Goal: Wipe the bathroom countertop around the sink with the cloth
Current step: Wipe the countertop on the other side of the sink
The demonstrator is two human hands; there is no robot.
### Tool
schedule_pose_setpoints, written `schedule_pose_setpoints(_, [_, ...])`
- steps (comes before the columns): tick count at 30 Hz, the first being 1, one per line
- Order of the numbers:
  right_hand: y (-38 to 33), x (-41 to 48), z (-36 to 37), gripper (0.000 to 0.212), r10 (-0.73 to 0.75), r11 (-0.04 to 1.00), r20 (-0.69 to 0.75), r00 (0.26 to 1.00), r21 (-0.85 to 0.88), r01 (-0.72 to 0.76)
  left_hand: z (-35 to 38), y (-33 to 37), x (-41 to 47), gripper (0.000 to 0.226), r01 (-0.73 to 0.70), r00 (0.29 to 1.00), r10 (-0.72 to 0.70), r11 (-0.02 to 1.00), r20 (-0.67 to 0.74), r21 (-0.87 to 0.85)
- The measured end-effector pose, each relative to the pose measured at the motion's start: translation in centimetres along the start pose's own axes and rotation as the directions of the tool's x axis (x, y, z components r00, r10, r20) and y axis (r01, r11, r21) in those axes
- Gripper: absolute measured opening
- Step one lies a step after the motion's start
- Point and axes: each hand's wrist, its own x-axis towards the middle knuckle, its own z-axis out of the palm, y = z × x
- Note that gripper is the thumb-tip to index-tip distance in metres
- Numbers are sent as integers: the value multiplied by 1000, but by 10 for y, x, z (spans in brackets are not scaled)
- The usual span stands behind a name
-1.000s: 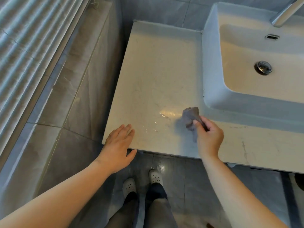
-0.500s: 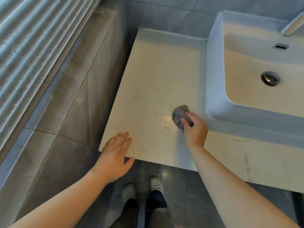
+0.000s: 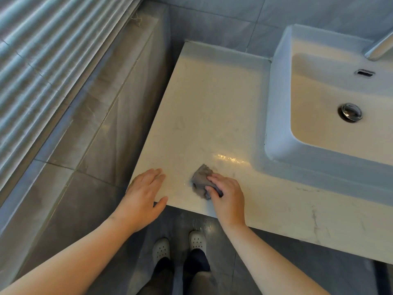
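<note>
A pale marble-look countertop [image 3: 208, 116] runs left of a white rectangular sink [image 3: 276, 128]. A small grey cloth [image 3: 201, 177] lies bunched on the counter near its front edge. My right hand [image 3: 228, 196] grips the cloth, fingers curled over it, pressing it onto the surface. My left hand [image 3: 144, 194] rests flat with straight fingers on the counter's front left corner, thumb over the edge. A wet streak [image 3: 230, 159] shines just behind the cloth.
The sink has a chrome drain plug [image 3: 350, 111], an overflow slot [image 3: 364, 72] and a faucet spout [image 3: 380, 48] at the right edge. Grey tiled wall and ledge lie left, below window blinds [image 3: 42, 60]. My feet in white clogs [image 3: 179, 244] stand on the dark floor.
My right hand has dragged the cloth left and toward the front edge, away from the sink corner. The left hand stays on the counter's corner. The view has shifted slightly.
</note>
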Motion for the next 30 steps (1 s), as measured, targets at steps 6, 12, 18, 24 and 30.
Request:
schedule_pose_setpoints(6, [-25, -27, -2, 28, 143, 978, 173, 974, 125, -166, -2, -11, -16, 63, 92, 995, -93, 995, -29, -37])
schedule_pose_setpoints(12, [-43, 6, -27, 32, 257, 862, 190, 948, 398, -313, 5, -19, -26, 68, 87, 996, -86, 994, 21, -72])
schedule_pose_setpoints(18, [-28, 93, -26, 22, 249, 941, -59, 967, 249, -228, 10, -18, -27, 69, 98, 995, -98, 988, 5, -123])
schedule_pose_setpoints(24, [-13, 103, 7, 24, 126, 991, -66, 990, 59, -122, 14, -19, -28, 67, 92, 995, -98, 983, -31, -156])
schedule_pose_setpoints(30, [-23, 53, 34, 29, 5, 1000, -17, 1000, 21, -4, 18, -23, -30, 69, 83, 996, -89, 983, -28, -165])
